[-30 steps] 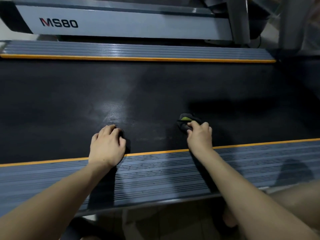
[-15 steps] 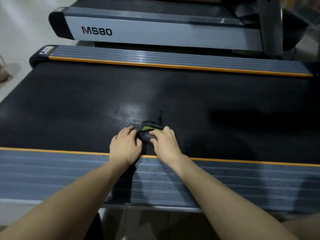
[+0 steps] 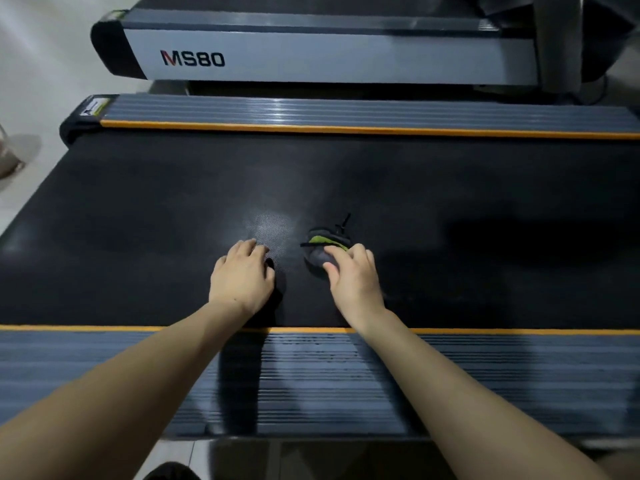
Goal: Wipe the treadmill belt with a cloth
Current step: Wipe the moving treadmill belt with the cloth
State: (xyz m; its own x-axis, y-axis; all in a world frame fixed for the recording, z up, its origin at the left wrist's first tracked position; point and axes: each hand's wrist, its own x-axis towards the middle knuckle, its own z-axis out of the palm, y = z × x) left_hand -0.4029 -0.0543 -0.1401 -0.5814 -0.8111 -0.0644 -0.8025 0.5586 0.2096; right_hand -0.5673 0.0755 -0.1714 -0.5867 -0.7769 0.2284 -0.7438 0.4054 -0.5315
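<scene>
The black treadmill belt (image 3: 138, 209) runs left to right across the view. A small bunched dark cloth (image 3: 320, 249) with a green stripe lies on it near the middle. My right hand (image 3: 353, 275) presses down on the cloth, fingers curled over its near side. My left hand (image 3: 244, 275) rests flat on the belt just left of the cloth, palm down, fingers together, holding nothing. A loose thread sticks out beyond the cloth.
Grey ribbed side rails with orange edging border the belt, a near rail (image 3: 104, 368) and a far rail (image 3: 311, 114). A second treadmill marked MS80 (image 3: 311, 60) stands behind. Pale floor (image 3: 31, 64) lies at left. The belt's rear end cap (image 3: 81, 121) is at upper left.
Both hands have slid farther onto the belt and apart; the right hand carried the cloth to the right of the left hand. The view has shifted left, showing the belt's end.
</scene>
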